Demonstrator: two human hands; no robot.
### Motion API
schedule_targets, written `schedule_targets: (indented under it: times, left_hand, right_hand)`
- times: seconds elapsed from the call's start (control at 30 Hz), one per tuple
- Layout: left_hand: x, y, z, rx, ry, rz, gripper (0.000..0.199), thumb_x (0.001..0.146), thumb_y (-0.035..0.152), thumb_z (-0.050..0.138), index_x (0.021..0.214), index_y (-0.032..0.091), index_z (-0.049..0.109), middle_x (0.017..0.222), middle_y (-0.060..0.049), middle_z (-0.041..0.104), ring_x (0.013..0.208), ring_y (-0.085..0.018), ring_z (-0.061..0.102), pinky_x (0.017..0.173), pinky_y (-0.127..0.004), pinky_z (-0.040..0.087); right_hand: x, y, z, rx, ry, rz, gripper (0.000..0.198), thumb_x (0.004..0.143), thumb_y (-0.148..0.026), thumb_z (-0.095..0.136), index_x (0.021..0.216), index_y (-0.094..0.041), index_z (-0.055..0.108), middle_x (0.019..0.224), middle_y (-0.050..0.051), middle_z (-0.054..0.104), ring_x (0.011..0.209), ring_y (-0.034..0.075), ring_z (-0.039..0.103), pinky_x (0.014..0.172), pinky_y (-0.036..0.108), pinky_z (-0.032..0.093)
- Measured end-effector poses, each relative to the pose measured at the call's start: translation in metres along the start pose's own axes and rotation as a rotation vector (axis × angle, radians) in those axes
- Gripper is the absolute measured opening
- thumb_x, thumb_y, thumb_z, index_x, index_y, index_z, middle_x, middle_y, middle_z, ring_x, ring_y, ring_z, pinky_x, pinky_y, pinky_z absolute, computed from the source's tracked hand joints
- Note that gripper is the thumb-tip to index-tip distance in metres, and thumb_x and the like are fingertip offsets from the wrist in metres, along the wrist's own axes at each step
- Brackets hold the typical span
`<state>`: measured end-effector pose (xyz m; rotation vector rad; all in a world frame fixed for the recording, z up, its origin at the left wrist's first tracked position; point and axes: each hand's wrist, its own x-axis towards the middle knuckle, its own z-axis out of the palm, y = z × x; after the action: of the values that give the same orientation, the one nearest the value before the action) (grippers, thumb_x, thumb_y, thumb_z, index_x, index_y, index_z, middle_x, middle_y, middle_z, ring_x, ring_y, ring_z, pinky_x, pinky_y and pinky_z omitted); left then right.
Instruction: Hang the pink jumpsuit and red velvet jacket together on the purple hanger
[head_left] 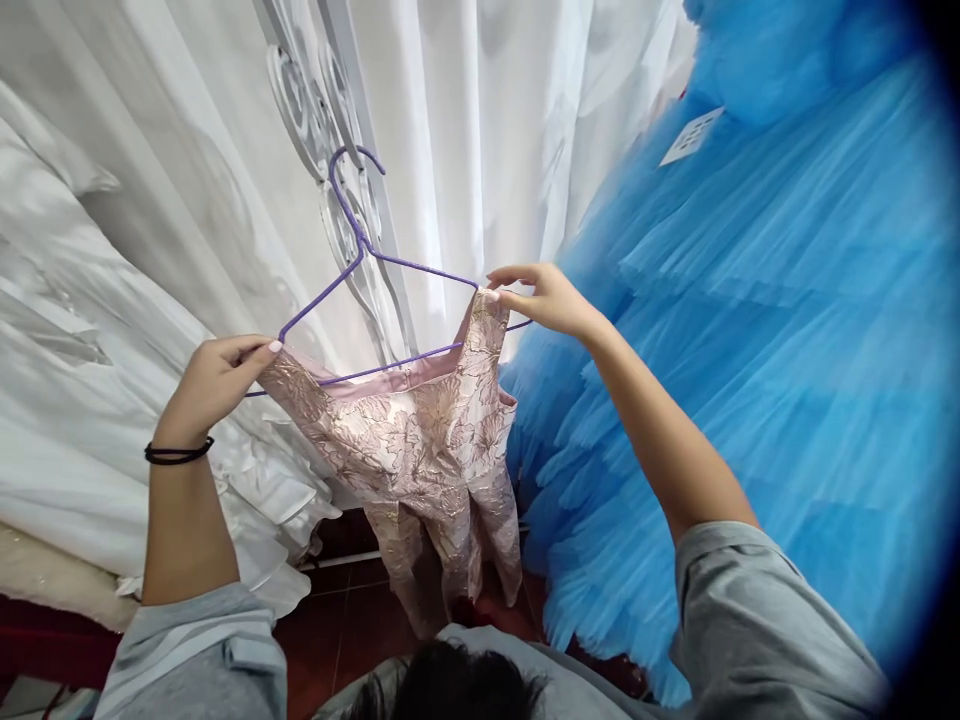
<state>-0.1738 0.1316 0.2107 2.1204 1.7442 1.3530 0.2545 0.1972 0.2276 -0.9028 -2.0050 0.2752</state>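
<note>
A pink brocade dress (420, 430) with a raised floral pattern hangs on a purple hanger (420, 266) in front of me. My left hand (214, 385) pinches the dress's left shoulder strap at the end of the hanger, thumb on top. At the other strap, my right hand (544, 298) has thumb and fingers around the fabric edge, holding it against the hanger. The hanger's hook points up and overlaps a white scrolled metal frame; whether it touches the frame I cannot tell. The skirt falls in folds toward the floor.
White gowns (67, 340) crowd the left side. A large blue tulle gown (750, 350) with a white tag (691, 137) fills the right. White curtains (480, 130) and the scrolled metal frame (296, 100) stand behind. Dark red tiles (322, 610) show below.
</note>
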Motion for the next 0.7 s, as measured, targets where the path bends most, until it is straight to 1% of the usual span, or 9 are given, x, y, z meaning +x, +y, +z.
schedule_targets:
  times: [0.07,0.17,0.27,0.37,0.43,0.5,0.57,0.63,0.7]
  left_hand:
    - [0.000,-0.001,0.000,-0.048,0.036,0.009,0.028,0.074,0.038,0.065,0.083,0.014,0.073,0.080,-0.003,0.072,0.074,-0.017,0.060,0.066,-0.026,0.047]
    - [0.000,0.002,0.003,-0.092,0.117,0.017,0.029,0.073,0.038,0.066,0.081,0.011,0.075,0.072,-0.003,0.070,0.067,-0.015,0.056,0.061,-0.025,0.044]
    - [0.001,0.008,0.008,-0.128,0.190,0.044,0.030,0.074,0.037,0.065,0.080,0.009,0.075,0.072,-0.002,0.069,0.066,-0.013,0.055,0.061,-0.025,0.043]
    - [0.005,0.012,0.014,-0.123,0.313,0.070,0.035,0.077,0.041,0.064,0.082,0.009,0.075,0.071,-0.002,0.068,0.067,-0.013,0.055,0.063,-0.025,0.043]
    - [0.007,0.014,0.017,-0.068,0.360,0.064,0.038,0.078,0.045,0.063,0.085,0.010,0.076,0.071,-0.002,0.068,0.068,-0.014,0.057,0.063,-0.025,0.043]
    - [0.008,0.015,0.019,0.009,0.292,0.053,0.039,0.079,0.049,0.063,0.084,0.013,0.076,0.069,-0.002,0.067,0.066,-0.014,0.058,0.060,-0.024,0.041]
    - [0.008,0.016,0.017,0.072,0.203,0.076,0.038,0.081,0.050,0.061,0.080,0.015,0.076,0.068,-0.002,0.067,0.064,-0.015,0.058,0.058,-0.025,0.040]
    - [0.007,0.018,0.013,0.092,0.167,0.130,0.036,0.081,0.049,0.061,0.077,0.016,0.075,0.071,-0.003,0.068,0.068,-0.016,0.060,0.061,-0.025,0.042]
    - [0.006,0.019,0.008,0.039,0.140,0.141,0.034,0.078,0.048,0.064,0.080,0.016,0.075,0.078,-0.005,0.071,0.075,-0.018,0.063,0.065,-0.026,0.045]
  right_hand:
    - [0.009,-0.001,0.007,-0.014,-0.013,-0.018,0.021,0.077,-0.035,0.069,0.084,-0.016,0.075,0.087,0.007,0.073,0.085,0.020,0.065,0.087,0.037,0.051]
    - [0.013,-0.001,0.016,0.081,0.048,-0.003,0.019,0.074,-0.035,0.071,0.074,-0.015,0.073,0.075,0.006,0.070,0.074,0.017,0.062,0.075,0.033,0.051]
    - [0.012,0.002,0.027,0.236,0.176,0.031,0.026,0.071,-0.041,0.073,0.071,-0.015,0.071,0.072,0.005,0.068,0.071,0.016,0.060,0.066,0.029,0.048]
    - [0.014,0.004,0.039,0.383,0.310,0.058,0.031,0.070,-0.046,0.072,0.074,-0.015,0.072,0.075,0.005,0.068,0.070,0.015,0.059,0.063,0.027,0.046]
    - [0.016,0.002,0.044,0.370,0.316,0.060,0.035,0.072,-0.049,0.070,0.079,-0.015,0.073,0.075,0.004,0.067,0.068,0.014,0.056,0.061,0.026,0.043]
    - [0.017,0.000,0.046,0.249,0.206,0.051,0.039,0.075,-0.052,0.066,0.078,-0.014,0.072,0.068,0.003,0.063,0.063,0.012,0.051,0.058,0.025,0.038]
    - [0.016,-0.003,0.045,0.119,0.099,0.041,0.043,0.080,-0.054,0.061,0.076,-0.013,0.070,0.060,0.001,0.054,0.057,0.009,0.043,0.054,0.024,0.031]
    - [0.013,-0.005,0.042,0.045,0.068,0.030,0.045,0.084,-0.055,0.057,0.075,-0.012,0.068,0.056,-0.001,0.046,0.055,0.008,0.037,0.052,0.024,0.026]
    - [0.010,-0.005,0.038,0.022,0.062,0.016,0.042,0.084,-0.053,0.058,0.077,-0.012,0.068,0.056,-0.001,0.045,0.055,0.008,0.037,0.052,0.024,0.026]
